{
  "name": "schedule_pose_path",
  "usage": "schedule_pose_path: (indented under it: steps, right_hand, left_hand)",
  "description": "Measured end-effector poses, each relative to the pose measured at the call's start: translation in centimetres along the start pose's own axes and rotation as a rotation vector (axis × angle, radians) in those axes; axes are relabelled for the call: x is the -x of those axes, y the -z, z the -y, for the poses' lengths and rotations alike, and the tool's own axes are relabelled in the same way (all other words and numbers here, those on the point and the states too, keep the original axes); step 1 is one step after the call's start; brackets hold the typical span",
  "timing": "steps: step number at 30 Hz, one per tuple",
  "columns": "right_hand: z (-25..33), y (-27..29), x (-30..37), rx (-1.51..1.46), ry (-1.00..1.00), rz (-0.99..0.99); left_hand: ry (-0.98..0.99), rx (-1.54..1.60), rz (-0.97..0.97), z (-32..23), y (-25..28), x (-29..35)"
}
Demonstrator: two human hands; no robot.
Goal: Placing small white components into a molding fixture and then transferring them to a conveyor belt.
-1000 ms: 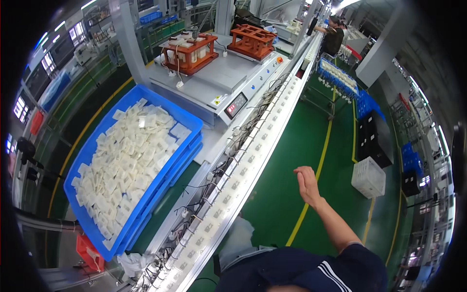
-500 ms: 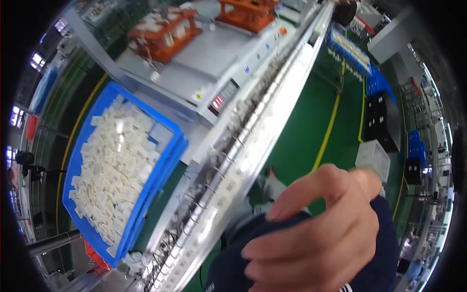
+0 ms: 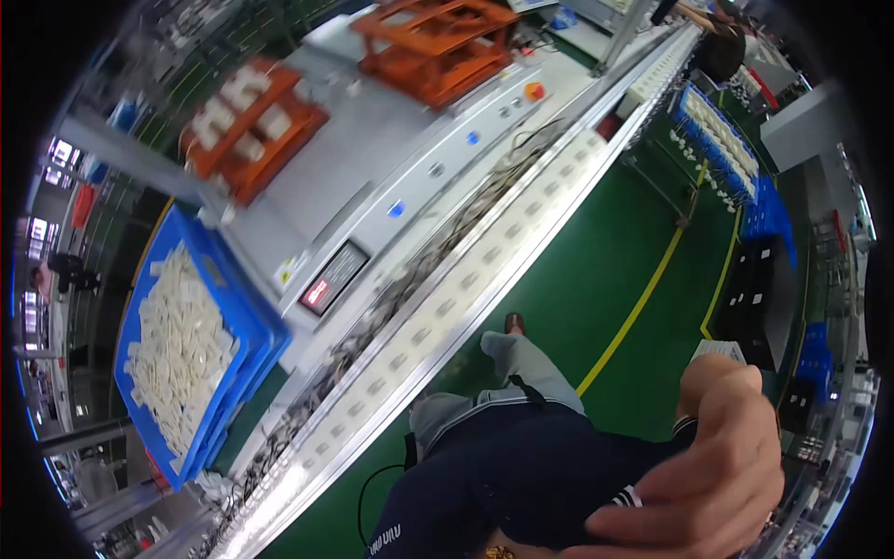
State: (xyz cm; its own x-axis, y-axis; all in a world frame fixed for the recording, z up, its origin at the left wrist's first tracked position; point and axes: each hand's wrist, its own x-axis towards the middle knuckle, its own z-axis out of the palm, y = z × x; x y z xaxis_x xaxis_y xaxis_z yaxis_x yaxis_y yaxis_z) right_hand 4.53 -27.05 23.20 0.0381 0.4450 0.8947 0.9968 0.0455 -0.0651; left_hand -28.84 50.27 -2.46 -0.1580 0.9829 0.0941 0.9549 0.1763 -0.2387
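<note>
Sitting at the far left, a blue crate is stacked on others like it and heaped with small white parts, its long side running down toward the lower edge. Just right of it and higher up, an orange rack holding white pieces stands on a grey machine top, blurred by camera motion, and a second orange rack stands farther back on the same surface. A dark display panel and a row of round buttons are set in the machine's sloping front. Beside that, a long white conveyor runs diagonally from lower left to upper right, carrying evenly spaced small white pieces. Right of the conveyor lies a green floor with a yellow line, and the person's grey trouser leg and dark blue top show below. At the lower right the right hand is raised close to the camera, well away from the conveyor and crate, its fingers curled loosely inward; nothing shows in its grip, though the palm side is hidden. No left hand appears.
</note>
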Motion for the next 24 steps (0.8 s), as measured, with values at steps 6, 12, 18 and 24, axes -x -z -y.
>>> schedule_pose_path:
  steps: [6, 12, 18, 24]
  right_hand:
    - [-8.6, 15.3, 10.6, 0.5, -0.762, 0.265]
    - [-21.0, 18.2, 24.1, 0.181, -0.839, 0.684]
    - [-26.7, 18.5, 28.6, 0.081, -0.727, 1.085]
    - [-30.2, 21.2, 30.5, 0.179, -0.748, 1.392]
  left_hand:
    - [-0.699, 0.887, -0.822, -7.0, 9.2, 28.0]
    - [-2.112, 0.684, -0.122, -17.8, 21.8, 60.5]
    - [-2.594, 0.863, 0.477, -27.0, 24.9, 77.7]
    - [-2.728, 0.869, 0.487, -35.9, 23.8, 90.6]
